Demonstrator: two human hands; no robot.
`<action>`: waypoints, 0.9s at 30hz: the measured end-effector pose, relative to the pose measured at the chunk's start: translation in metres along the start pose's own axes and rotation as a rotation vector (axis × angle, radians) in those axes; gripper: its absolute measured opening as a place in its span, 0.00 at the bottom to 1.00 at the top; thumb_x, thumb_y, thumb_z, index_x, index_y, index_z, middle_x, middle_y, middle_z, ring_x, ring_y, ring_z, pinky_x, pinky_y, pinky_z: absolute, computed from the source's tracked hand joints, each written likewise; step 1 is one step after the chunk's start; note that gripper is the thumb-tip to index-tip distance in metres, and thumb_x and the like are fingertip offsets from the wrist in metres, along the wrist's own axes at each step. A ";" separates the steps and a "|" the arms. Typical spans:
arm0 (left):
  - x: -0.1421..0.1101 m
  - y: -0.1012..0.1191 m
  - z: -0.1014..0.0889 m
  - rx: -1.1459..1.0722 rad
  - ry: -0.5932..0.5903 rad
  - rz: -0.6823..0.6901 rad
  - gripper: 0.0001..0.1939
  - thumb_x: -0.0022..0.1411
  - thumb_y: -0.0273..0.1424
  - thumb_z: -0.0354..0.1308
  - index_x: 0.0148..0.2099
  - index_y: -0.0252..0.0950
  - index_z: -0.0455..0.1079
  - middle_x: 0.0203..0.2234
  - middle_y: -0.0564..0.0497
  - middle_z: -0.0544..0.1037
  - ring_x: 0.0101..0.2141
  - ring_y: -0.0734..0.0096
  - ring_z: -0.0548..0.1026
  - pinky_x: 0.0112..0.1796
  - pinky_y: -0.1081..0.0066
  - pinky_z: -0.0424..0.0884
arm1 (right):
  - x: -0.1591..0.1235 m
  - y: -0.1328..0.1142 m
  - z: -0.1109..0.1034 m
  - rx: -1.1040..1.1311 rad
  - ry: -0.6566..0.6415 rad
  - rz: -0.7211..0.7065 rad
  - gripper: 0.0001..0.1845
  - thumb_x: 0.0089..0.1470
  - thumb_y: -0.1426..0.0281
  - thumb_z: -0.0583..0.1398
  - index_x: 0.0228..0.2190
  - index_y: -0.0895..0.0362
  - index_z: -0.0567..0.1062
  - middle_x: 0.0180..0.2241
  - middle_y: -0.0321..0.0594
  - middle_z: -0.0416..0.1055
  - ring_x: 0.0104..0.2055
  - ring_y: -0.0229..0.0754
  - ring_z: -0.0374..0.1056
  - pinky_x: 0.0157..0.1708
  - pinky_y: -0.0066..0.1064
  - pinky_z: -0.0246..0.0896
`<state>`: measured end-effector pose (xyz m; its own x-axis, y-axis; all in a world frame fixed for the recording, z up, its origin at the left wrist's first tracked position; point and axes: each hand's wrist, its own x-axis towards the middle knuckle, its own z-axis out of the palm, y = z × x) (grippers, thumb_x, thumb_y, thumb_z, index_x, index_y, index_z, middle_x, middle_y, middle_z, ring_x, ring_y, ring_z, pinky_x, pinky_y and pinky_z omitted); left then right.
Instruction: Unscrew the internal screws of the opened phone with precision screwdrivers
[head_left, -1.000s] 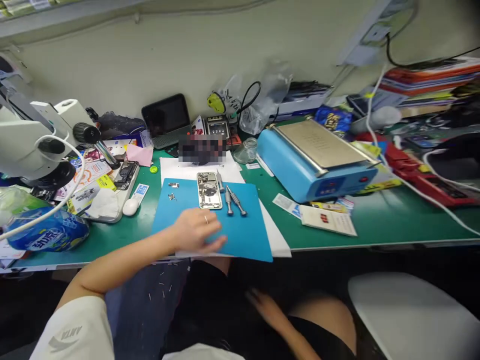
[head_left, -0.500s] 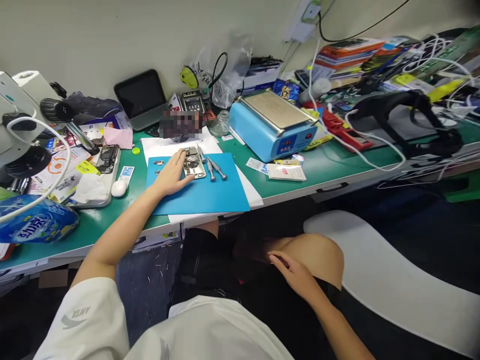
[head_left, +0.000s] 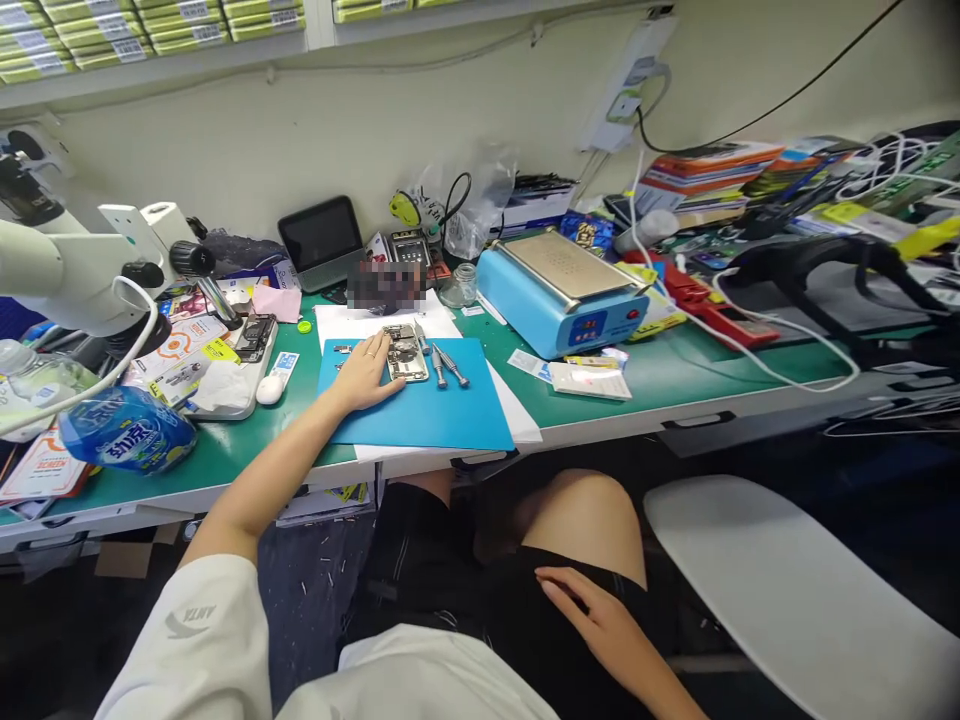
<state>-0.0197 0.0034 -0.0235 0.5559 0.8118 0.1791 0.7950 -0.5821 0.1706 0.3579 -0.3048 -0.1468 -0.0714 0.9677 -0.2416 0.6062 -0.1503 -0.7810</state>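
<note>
My left hand [head_left: 364,376] lies flat with its fingers outstretched on a blue mat [head_left: 442,425], its fingertips at the left edge of an opened smartphone [head_left: 409,358]. The phone's inner parts are exposed. Close to its right side lie two small screwdrivers [head_left: 455,370] and a slim metal tool [head_left: 422,338]. Small loose parts [head_left: 343,349] sit left of the phone, partly hidden by my hand. Down on my dark shorts rests my right hand [head_left: 589,615], fingers extended and holding nothing that I can see.
A blue heating-plate machine [head_left: 525,312] stands right of the mat, with small boxes [head_left: 592,380] in front. On the left are a microscope [head_left: 82,265], a blue soft pack [head_left: 131,430] and a white earphone case [head_left: 270,389]. A white chair [head_left: 795,580] is beside my leg.
The camera view has tilted up, bringing a shelf into sight. My right leg has swung inward, and my right hand has shifted onto the shorts. My left hand keeps its place beside the phone.
</note>
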 end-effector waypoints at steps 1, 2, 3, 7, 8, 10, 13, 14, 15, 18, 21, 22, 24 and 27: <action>-0.001 0.000 0.001 0.004 0.002 -0.003 0.48 0.69 0.56 0.47 0.75 0.24 0.43 0.73 0.32 0.48 0.72 0.45 0.47 0.70 0.53 0.44 | 0.002 -0.001 0.001 0.000 -0.019 -0.012 0.23 0.57 0.48 0.57 0.40 0.50 0.83 0.44 0.44 0.82 0.46 0.53 0.80 0.46 0.40 0.78; -0.001 0.000 0.001 0.008 0.004 -0.006 0.48 0.70 0.56 0.47 0.75 0.25 0.43 0.73 0.32 0.48 0.72 0.45 0.48 0.70 0.53 0.44 | 0.005 -0.003 0.001 -0.002 -0.037 -0.022 0.23 0.57 0.49 0.57 0.40 0.50 0.83 0.44 0.43 0.82 0.46 0.53 0.80 0.47 0.41 0.78; -0.001 0.000 0.002 0.011 0.006 -0.011 0.47 0.70 0.56 0.47 0.75 0.25 0.44 0.73 0.32 0.49 0.72 0.45 0.48 0.70 0.53 0.45 | 0.007 -0.004 0.001 -0.005 -0.052 -0.032 0.23 0.58 0.49 0.58 0.41 0.50 0.83 0.44 0.43 0.83 0.46 0.53 0.80 0.47 0.41 0.78; -0.001 0.001 0.003 0.019 0.014 -0.036 0.40 0.72 0.52 0.51 0.74 0.31 0.50 0.72 0.35 0.54 0.71 0.47 0.53 0.68 0.46 0.48 | 0.020 -0.018 0.001 -0.014 -0.089 -0.087 0.22 0.59 0.50 0.58 0.41 0.50 0.83 0.44 0.43 0.83 0.46 0.53 0.80 0.48 0.43 0.78; -0.002 0.002 0.002 0.021 0.019 -0.043 0.38 0.72 0.51 0.53 0.73 0.34 0.53 0.71 0.36 0.55 0.70 0.46 0.55 0.67 0.43 0.50 | 0.025 -0.026 0.000 -0.012 -0.090 -0.112 0.21 0.59 0.51 0.58 0.41 0.49 0.83 0.44 0.42 0.83 0.46 0.52 0.80 0.48 0.42 0.77; -0.003 0.006 -0.002 0.026 0.031 -0.059 0.33 0.72 0.48 0.56 0.71 0.37 0.58 0.70 0.39 0.58 0.68 0.46 0.58 0.66 0.40 0.53 | 0.039 -0.045 -0.006 0.000 -0.082 -0.174 0.20 0.61 0.52 0.58 0.42 0.49 0.83 0.45 0.41 0.82 0.47 0.51 0.79 0.49 0.40 0.76; -0.006 0.011 -0.009 0.034 0.057 -0.075 0.29 0.72 0.44 0.59 0.68 0.37 0.62 0.67 0.40 0.62 0.66 0.46 0.62 0.64 0.40 0.58 | 0.071 -0.082 -0.022 0.025 -0.015 -0.292 0.19 0.63 0.52 0.56 0.41 0.49 0.82 0.44 0.41 0.82 0.47 0.49 0.78 0.48 0.38 0.75; -0.007 0.012 -0.011 0.034 0.064 -0.077 0.28 0.71 0.44 0.59 0.67 0.37 0.63 0.67 0.40 0.63 0.65 0.46 0.63 0.63 0.40 0.59 | 0.085 -0.095 -0.030 0.032 0.026 -0.331 0.20 0.63 0.51 0.56 0.41 0.49 0.81 0.45 0.42 0.81 0.48 0.49 0.78 0.50 0.39 0.74; -0.007 0.013 -0.013 0.032 0.071 -0.076 0.28 0.71 0.43 0.60 0.67 0.37 0.64 0.66 0.41 0.63 0.65 0.47 0.63 0.63 0.40 0.59 | 0.100 -0.107 -0.038 0.036 0.073 -0.366 0.21 0.64 0.51 0.56 0.41 0.50 0.81 0.45 0.43 0.81 0.49 0.50 0.77 0.50 0.40 0.73; -0.008 0.014 -0.017 0.019 0.088 -0.074 0.27 0.71 0.42 0.60 0.66 0.37 0.64 0.65 0.41 0.64 0.64 0.47 0.64 0.63 0.40 0.60 | 0.146 -0.139 -0.061 0.041 0.188 -0.444 0.23 0.64 0.50 0.54 0.43 0.52 0.80 0.39 0.44 0.80 0.42 0.49 0.76 0.46 0.41 0.72; -0.009 0.013 -0.020 0.002 0.097 -0.064 0.26 0.71 0.42 0.60 0.65 0.37 0.65 0.64 0.41 0.66 0.63 0.48 0.65 0.62 0.41 0.61 | 0.182 -0.159 -0.075 0.037 0.257 -0.487 0.22 0.64 0.50 0.55 0.39 0.53 0.80 0.37 0.44 0.79 0.38 0.47 0.73 0.44 0.39 0.70; -0.010 0.013 -0.020 -0.004 0.099 -0.058 0.26 0.71 0.42 0.60 0.65 0.37 0.65 0.64 0.41 0.66 0.63 0.48 0.65 0.62 0.41 0.61 | 0.190 -0.162 -0.077 0.041 0.269 -0.491 0.23 0.65 0.50 0.54 0.40 0.53 0.80 0.37 0.44 0.78 0.38 0.46 0.73 0.42 0.38 0.69; -0.011 0.012 -0.022 -0.017 0.102 -0.041 0.25 0.71 0.42 0.60 0.65 0.37 0.66 0.64 0.41 0.66 0.63 0.49 0.66 0.62 0.42 0.62 | 0.197 -0.163 -0.077 0.052 0.274 -0.487 0.23 0.65 0.50 0.54 0.39 0.53 0.80 0.37 0.43 0.78 0.37 0.45 0.72 0.40 0.37 0.69; -0.014 0.012 -0.023 -0.037 0.111 -0.009 0.24 0.71 0.42 0.60 0.64 0.37 0.66 0.63 0.41 0.67 0.62 0.50 0.67 0.62 0.43 0.63 | 0.186 -0.151 -0.073 0.060 0.246 -0.462 0.23 0.64 0.50 0.54 0.34 0.53 0.79 0.35 0.43 0.78 0.37 0.46 0.74 0.39 0.36 0.69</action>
<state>-0.0236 -0.0161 -0.0018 0.5171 0.8077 0.2832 0.7890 -0.5781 0.2079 0.3112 -0.0871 -0.0319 -0.1279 0.9536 0.2726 0.5090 0.2990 -0.8072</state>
